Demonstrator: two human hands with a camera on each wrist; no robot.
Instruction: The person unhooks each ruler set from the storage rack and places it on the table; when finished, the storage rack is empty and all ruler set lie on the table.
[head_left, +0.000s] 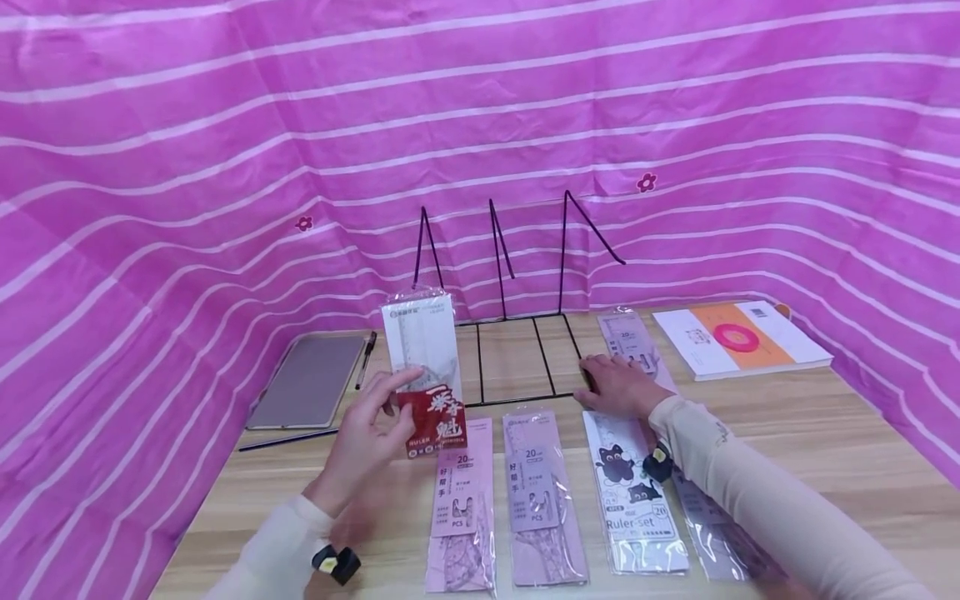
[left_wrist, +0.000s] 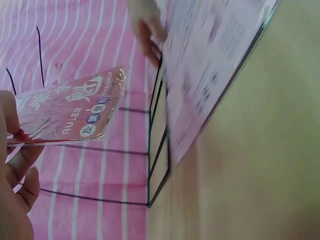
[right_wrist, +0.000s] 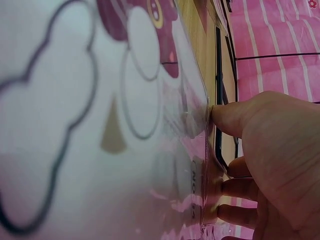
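My left hand [head_left: 372, 437] pinches a plastic-sleeved ruler set [head_left: 431, 350], white above and red below, between thumb and fingers. It is held upright above the table, in front of the left part of a black wire display rack [head_left: 480, 367]. In the left wrist view its red lower end, printed RULER, faces the camera. My right hand [head_left: 622, 386] grips the rack's frame near its front right corner, fingers bent around the wire. Under and beside that wrist lie a white cat-print ruler set [head_left: 633, 500] and a lilac ruler set [head_left: 626, 333].
Two pink and lilac ruler sets, one on the left [head_left: 461, 508] and one in the middle [head_left: 543, 500], lie in front of the rack. A grey tablet [head_left: 307, 379] and a pen [head_left: 366, 360] are at left; a white-orange book [head_left: 738, 337] is at right. Pink striped cloth surrounds the table.
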